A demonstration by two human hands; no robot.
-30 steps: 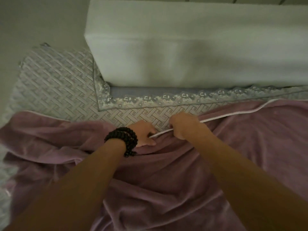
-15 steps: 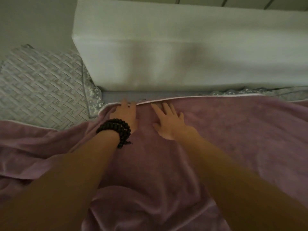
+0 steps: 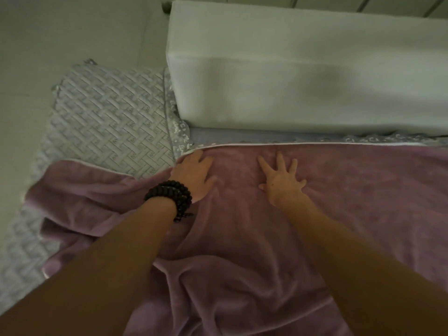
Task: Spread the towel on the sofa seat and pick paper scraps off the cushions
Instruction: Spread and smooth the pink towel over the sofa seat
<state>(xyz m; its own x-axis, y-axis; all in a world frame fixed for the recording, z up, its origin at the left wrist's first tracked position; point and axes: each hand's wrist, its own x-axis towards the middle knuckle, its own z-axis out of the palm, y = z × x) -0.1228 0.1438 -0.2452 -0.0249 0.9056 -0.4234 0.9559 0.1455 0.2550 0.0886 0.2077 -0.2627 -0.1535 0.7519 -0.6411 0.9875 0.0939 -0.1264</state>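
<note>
We press our left hand [image 3: 194,174] and right hand [image 3: 282,180] flat, fingers splayed (gripping nothing), mid-frame on the towel [image 3: 242,238], smoothing it.

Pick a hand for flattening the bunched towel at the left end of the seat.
Left. The left hand lies flat on the towel right beside the rumpled folds; the right hand rests on an already smooth stretch and would have to cross over.
</note>
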